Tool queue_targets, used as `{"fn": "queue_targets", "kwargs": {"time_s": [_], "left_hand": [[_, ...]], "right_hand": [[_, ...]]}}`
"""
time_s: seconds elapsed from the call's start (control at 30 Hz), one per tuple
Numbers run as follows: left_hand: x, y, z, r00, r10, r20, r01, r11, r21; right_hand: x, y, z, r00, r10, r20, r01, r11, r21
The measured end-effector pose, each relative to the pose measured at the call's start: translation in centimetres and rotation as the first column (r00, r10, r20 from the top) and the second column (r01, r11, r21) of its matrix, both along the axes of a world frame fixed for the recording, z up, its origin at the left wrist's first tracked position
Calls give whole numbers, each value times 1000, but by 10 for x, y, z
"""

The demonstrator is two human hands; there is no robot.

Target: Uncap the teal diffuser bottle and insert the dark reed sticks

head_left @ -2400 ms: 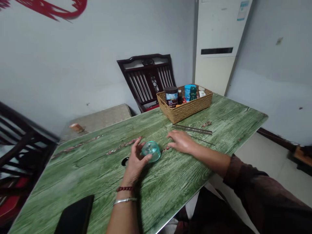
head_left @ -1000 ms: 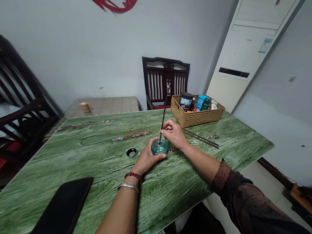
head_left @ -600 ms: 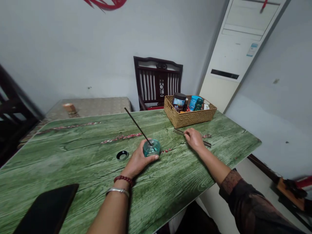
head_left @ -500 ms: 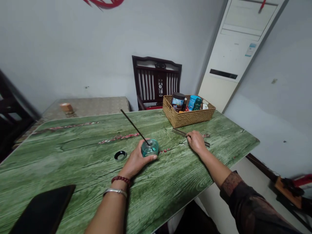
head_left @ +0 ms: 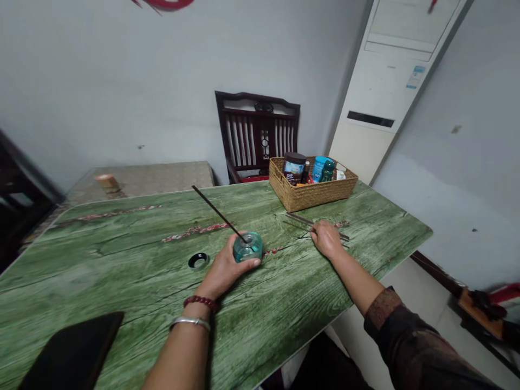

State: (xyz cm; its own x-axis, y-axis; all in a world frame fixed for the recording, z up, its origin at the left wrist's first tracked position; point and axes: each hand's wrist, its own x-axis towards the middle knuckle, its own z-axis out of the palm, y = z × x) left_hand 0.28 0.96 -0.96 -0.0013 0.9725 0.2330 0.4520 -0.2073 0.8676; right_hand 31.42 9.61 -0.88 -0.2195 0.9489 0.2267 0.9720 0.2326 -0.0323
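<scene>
My left hand (head_left: 222,269) is wrapped round a small teal glass bottle (head_left: 247,247) standing on the green wood-grain table (head_left: 122,281). One thin dark stick (head_left: 215,213) leans out of the bottle's mouth toward the upper left. My right hand (head_left: 327,239) rests on the table to the right, fingers curled over several more dark sticks (head_left: 300,220) lying in front of the basket. A black ring-shaped cap (head_left: 197,261) lies just left of the bottle.
A wicker basket (head_left: 312,190) with jars and bottles stands at the table's far right. A dark wooden chair (head_left: 257,136) is behind the table. A black phone (head_left: 73,357) lies near left. A white standing air conditioner (head_left: 385,92) fills the right corner.
My right hand put one stick into the bottle, let it go and moved right onto the loose sticks. The stick now leans left. My left hand kept hold of the bottle.
</scene>
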Motion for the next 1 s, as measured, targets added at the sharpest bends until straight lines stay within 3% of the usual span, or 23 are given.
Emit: {"fn": "queue_targets", "kwargs": {"time_s": [0.17, 0.23, 0.3, 0.37, 0.43, 0.53, 0.6, 0.73, 1.0], "left_hand": [[0, -1, -1, 1000, -23, -17, 24, 1000, 13], [0, -1, -1, 999, -27, -25, 27, 1000, 9], [1, -2, -1, 999, -28, -31, 28, 1000, 2], [1, -3, 1, 999, -24, -34, 24, 1000, -2], [2, -4, 3, 999, -18, -30, 18, 1000, 1], [3, -6, 6, 1000, -18, -11, 19, 1000, 15], [4, -5, 7, 1000, -22, 0, 22, 999, 28], [4, -4, 4, 1000, -29, 4, 28, 999, 41], [2, -3, 1, 999, -35, 0, 35, 998, 58]], "right_hand": [[-6, -5, 7, 1000, 5, 3, -5, 999, -41], [-11, -7, 20, 992, 60, -112, -62, 998, -19], [-20, -9, 40, 930, 165, -328, -157, 986, 52], [-34, -11, 65, 758, 305, -577, -260, 952, 162], [-51, -16, 90, 492, 408, -769, -338, 903, 263], [-82, -27, 120, 128, 435, -891, -415, 840, 350], [-100, -34, 131, 0, 426, -905, -445, 811, 381], [-127, -37, 131, -62, 401, -914, -495, 783, 377], [-150, -21, 86, -3, 322, -947, -549, 791, 270]]}}
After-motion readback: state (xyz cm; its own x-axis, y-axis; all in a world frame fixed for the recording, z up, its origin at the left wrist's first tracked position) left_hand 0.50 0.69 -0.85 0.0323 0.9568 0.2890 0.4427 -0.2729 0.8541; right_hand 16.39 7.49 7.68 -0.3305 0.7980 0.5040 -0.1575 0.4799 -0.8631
